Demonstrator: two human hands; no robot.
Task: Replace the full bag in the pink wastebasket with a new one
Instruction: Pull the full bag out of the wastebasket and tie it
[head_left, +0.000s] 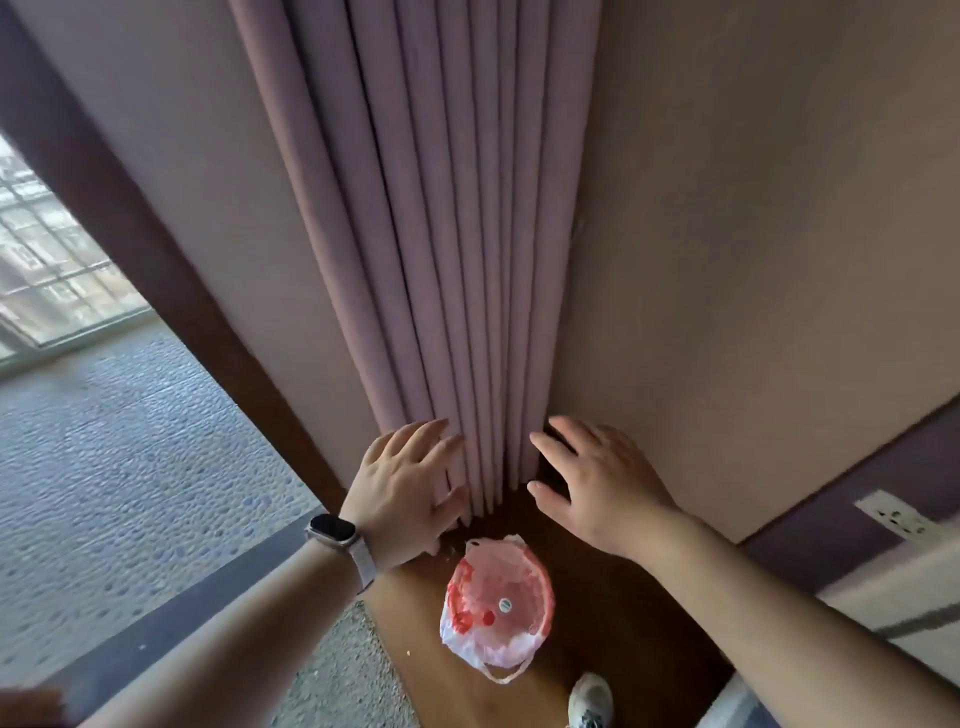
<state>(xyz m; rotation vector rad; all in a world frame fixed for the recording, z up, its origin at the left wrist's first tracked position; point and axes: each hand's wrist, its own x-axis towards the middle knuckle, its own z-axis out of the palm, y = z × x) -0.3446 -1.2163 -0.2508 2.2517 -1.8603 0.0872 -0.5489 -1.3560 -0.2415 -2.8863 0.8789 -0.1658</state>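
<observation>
labels: small round sticker, green and white, in the middle of the plastic bag; its text is too small to read. red print on the white bag, blurred, no legible words. smartwatch on the left wrist, screen dark.

task item: pink wastebasket stands on the wooden floor in the corner, just below the curtain hem. the bag lines it and drapes over the rim; one handle loop hangs out on the near side.

left hand: grip apart, fingers straight and spread, laid against the lower folds of the mauve pleated curtain, holding nothing.

right hand: grip apart, fingers spread, fingertips at the curtain's right edge by the wall; cannot tell whether they touch the fabric. holds nothing.

room: beige wall to the right of the curtain, with a white wall socket on a darker band lower right. dark wooden frame to the left; beyond it a grey pebble-textured floor and a window. white shoe on the wooden floor near the wastebasket.
</observation>
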